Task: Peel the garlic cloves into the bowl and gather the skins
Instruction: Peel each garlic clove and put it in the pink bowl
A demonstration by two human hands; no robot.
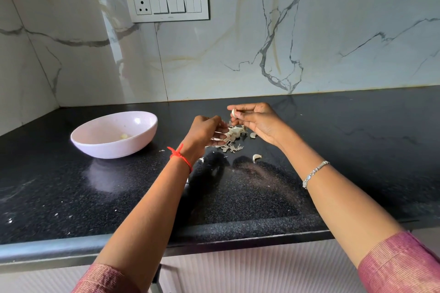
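Note:
My right hand (256,121) pinches a garlic clove (234,113) between thumb and fingers, just above a pile of papery skins (232,140) on the black counter. My left hand (206,132) hovers at the pile's left side with curled fingers, and thin strips of skin show at its fingertips. A pale pink bowl (95,147) stands to the left with a peeled clove (123,136) inside. One loose clove (256,157) lies in front of the pile and another (253,135) beside my right hand.
The black granite counter (357,150) runs back to a marble wall with a switch panel (167,5). Its front edge (214,240) lies near my elbows. Small skin flecks are scattered on the counter at the left front.

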